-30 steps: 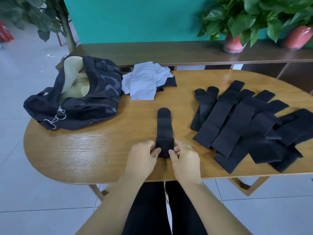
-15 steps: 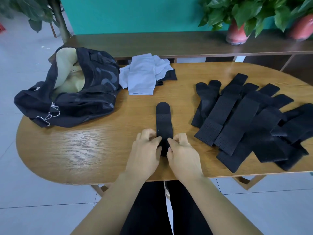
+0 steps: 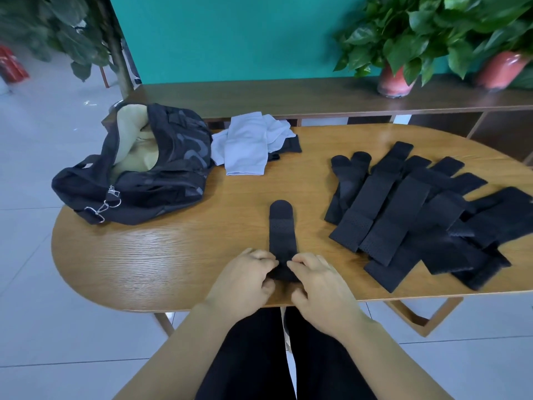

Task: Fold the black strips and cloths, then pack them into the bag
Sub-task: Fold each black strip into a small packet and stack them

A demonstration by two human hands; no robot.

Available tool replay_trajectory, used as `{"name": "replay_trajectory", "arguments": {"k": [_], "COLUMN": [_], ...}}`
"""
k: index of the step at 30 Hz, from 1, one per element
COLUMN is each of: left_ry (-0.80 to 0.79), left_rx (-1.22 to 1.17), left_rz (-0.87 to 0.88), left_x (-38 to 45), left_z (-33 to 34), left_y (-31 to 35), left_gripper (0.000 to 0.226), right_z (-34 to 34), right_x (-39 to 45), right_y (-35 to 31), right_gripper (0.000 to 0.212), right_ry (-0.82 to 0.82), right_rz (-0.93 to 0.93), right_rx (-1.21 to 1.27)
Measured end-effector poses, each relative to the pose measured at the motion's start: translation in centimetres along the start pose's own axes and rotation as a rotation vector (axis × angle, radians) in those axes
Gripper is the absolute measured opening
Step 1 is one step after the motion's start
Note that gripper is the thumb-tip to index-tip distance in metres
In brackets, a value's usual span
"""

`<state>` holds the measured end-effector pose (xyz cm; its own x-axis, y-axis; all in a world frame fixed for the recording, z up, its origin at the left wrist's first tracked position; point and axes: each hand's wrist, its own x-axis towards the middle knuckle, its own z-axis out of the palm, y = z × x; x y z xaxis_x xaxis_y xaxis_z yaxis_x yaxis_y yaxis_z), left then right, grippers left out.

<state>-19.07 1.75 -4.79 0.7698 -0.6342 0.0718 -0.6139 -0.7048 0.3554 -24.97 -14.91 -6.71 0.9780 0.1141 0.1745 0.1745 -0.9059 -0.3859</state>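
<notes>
Your left hand (image 3: 245,277) and your right hand (image 3: 318,280) both pinch the near end of one long black perforated fabric strip (image 3: 282,229), fingers curled onto it from either side. That end is bunched up under your fingertips, while the rest of the strip lies flat on the oval wooden bench (image 3: 173,255), its rounded tip pointing away from you.

Take the strip as your landmark. To its right lies the overlapping heap of black strips (image 3: 403,215), none of them folded as far as you can see. Beyond it and slightly left sits a stack of pale blue cloths (image 3: 248,148) with a dark cloth partly under it. Far to its left the black duffel bag (image 3: 150,180) gapes open, showing a cream lining; whether anything is packed inside is hidden.

The step in hand looks like the first fold or roll of this strip, so the task seems to be near its start. Next, you probably need to carry the pinched end forward toward the rounded tip, keeping both edges square so the layers stack evenly, then press it flat before reaching left for the bag.
</notes>
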Motion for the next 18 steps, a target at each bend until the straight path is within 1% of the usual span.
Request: {"name": "replay_trajectory", "arguments": {"k": [2, 5, 6, 9, 11, 15, 18], "left_ry": [0.041, 0.162, 0.207, 0.297, 0.307, 0.252, 0.214], "left_rx": [-0.09, -0.226, -0.236, -0.304, -0.322, -0.249, -0.207], "left_rz": [-0.056, -0.228, -0.284, -0.378, -0.412, -0.45, -0.461], "left_x": [-0.5, -0.6, -0.4, 0.4, 0.9, 1.7, 2.2], "left_z": [0.1, 0.6, 0.9, 1.6, 1.6, 1.6, 1.7], "left_y": [0.3, 1.1, 1.2, 1.5, 1.7, 1.3, 1.1], "left_gripper": [0.04, 0.013, 0.01, 0.016, 0.024, 0.021, 0.023], "right_z": [0.4, 0.9, 1.1, 1.4, 1.7, 2.1, 2.3], "right_x": [-0.3, 0.4, 0.8, 1.7, 2.2, 2.9, 3.2], "right_y": [-0.1, -0.4, -0.5, -0.8, -0.9, -0.9, -0.6], "right_gripper": [0.036, 0.028, 0.024, 0.014, 0.013, 0.028, 0.026], "right_ry": [0.09, 0.221, 0.257, 0.329, 0.347, 0.351, 0.34], "right_rz": [0.085, 0.263, 0.306, 0.387, 0.399, 0.415, 0.411], "right_rx": [0.141, 0.3, 0.314, 0.312, 0.279, 0.19, 0.153]}}
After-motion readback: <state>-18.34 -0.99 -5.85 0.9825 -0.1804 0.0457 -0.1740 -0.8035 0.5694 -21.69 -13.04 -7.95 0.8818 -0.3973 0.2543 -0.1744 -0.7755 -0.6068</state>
